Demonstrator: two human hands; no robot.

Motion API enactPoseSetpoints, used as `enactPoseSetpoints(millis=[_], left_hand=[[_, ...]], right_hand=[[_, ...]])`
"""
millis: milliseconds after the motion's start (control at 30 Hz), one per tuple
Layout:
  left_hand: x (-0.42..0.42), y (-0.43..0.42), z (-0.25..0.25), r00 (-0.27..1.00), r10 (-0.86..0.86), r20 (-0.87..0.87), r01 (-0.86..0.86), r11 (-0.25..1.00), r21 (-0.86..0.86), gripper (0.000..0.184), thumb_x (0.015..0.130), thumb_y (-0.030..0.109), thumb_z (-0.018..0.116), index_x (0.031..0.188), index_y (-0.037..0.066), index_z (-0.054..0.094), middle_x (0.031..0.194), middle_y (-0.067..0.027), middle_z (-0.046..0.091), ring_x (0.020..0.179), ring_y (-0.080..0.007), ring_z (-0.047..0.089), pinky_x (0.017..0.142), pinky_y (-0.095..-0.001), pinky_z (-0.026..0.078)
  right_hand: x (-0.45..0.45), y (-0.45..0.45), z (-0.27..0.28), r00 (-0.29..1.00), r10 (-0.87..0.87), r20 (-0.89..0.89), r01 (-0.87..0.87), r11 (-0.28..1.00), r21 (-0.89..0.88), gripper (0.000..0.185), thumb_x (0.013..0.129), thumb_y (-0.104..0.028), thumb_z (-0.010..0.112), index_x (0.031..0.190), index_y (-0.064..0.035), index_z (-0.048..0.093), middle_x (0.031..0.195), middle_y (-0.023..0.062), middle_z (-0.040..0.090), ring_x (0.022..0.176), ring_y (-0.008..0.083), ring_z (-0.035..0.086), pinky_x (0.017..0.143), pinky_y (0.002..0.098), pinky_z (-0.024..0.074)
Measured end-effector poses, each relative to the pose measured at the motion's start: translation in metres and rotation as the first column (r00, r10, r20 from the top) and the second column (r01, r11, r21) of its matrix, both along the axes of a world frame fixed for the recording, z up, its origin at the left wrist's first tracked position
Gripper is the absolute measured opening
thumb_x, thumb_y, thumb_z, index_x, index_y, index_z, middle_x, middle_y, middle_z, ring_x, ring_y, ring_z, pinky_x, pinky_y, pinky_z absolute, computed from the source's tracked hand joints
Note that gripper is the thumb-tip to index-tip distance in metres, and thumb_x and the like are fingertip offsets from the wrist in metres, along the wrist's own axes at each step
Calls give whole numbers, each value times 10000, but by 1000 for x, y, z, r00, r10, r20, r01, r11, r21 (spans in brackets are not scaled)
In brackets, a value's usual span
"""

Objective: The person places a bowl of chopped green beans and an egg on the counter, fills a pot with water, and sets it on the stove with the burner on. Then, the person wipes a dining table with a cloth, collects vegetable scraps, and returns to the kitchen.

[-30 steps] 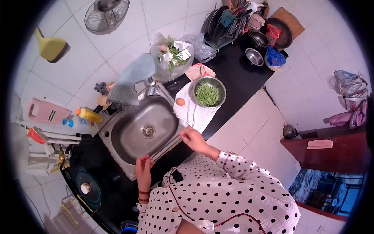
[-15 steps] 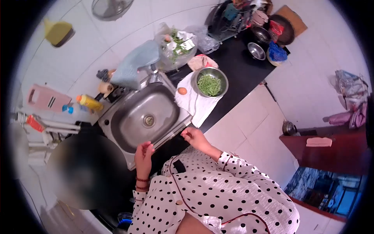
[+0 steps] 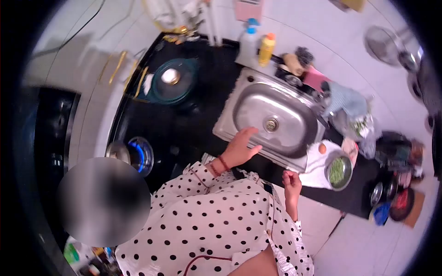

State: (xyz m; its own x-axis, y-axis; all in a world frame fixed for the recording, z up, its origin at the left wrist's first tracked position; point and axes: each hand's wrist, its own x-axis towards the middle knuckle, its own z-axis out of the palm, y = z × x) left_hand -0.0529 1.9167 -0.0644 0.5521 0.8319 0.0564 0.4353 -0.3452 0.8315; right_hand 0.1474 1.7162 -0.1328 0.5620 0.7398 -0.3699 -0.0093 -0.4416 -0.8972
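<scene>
My left hand [image 3: 238, 149] is over the front rim of the stainless steel sink [image 3: 224, 123], thumb and fingers apart, with nothing in it. To its right, my right hand [image 3: 291, 180] is at the counter's front edge with its fingers curled together; whatever they may hold is too small to make out. Close to that hand lies a white cloth [image 3: 317, 170]. A metal bowl [image 3: 346, 183] stands on it, holding cut green beans [image 3: 337, 171], and a brown egg [image 3: 322, 148] rests near the bowl.
Blue flame burns on a gas burner [image 3: 146, 154] at left, beside a partly blurred pot. A glass lid [image 3: 182, 86] lies on the black counter. Behind the sink stand a yellow bottle [image 3: 266, 49] and a blue-capped bottle [image 3: 249, 43]. Plastic bags and pans fill the right end.
The view has swung left, bringing the burner and glass lid into sight. My left hand has opened out over the sink's edge; my right hand stays curled.
</scene>
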Motion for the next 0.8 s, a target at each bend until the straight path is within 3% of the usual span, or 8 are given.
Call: enactPoseSetpoints(millis=[167,333,500,567,600,633,700,800], left_hand=[[-28,-10,-11,998,56,-13,-57,996,-63,319,794,209,663,1050,43,568,1182,-184,525,1105,-346,501,950,-388,400],[-39,-12,-27,997,73,-19,-75,989,-127,250,811,184,650,1020,59,597,1151,-134,568,1083,-300,539,930,-362,416],[-44,-13,-38,989,115,90,-108,991,-79,198,782,162,652,945,53,620,1025,-141,611,1014,-301,573,902,-367,439],[-18,-3,-24,994,87,60,-71,971,-228,206,799,151,645,975,45,627,1054,-132,617,1010,-273,589,892,-344,449],[-3,-1,-32,992,115,57,-97,961,-261,216,808,151,644,988,33,622,1065,-120,621,1020,-262,589,895,-339,446],[0,0,-41,984,154,88,-124,952,-280,209,820,137,639,995,25,619,1062,-107,625,1019,-243,590,889,-326,444],[3,-6,-42,972,204,117,-143,907,-397,183,852,98,608,1017,18,612,1036,-93,618,955,-164,582,820,-255,449],[2,-14,-36,982,187,22,-167,919,-358,189,861,93,600,1032,14,608,1037,-75,609,929,-137,576,796,-235,449]], right_hand=[[-22,13,14,992,121,-17,-122,990,-73,96,886,-77,606,958,-16,618,782,-3,598,656,56,518,600,194,431],[-23,25,7,968,249,-23,-250,968,-17,96,878,-66,608,952,-6,621,856,37,619,737,89,564,660,218,468],[-23,21,-6,949,279,148,-286,958,27,84,860,-63,615,930,-24,638,846,68,634,744,114,597,675,245,490],[6,23,-1,917,323,233,-305,946,-108,97,871,-101,614,921,-21,637,805,58,640,703,125,605,629,246,498],[21,21,-8,989,145,11,-144,987,-67,116,883,-130,603,908,-23,638,781,57,640,668,130,605,603,243,498],[36,19,-16,974,0,-228,-6,1000,-29,143,895,-159,592,896,-24,639,758,56,641,634,135,605,577,241,498],[68,5,-12,909,-236,-343,177,965,-194,242,923,-252,546,918,-29,640,799,65,638,657,143,617,583,265,512],[121,-23,-31,730,-569,-380,493,822,-284,376,960,-347,421,960,-12,592,747,79,623,610,160,602,552,273,496]])
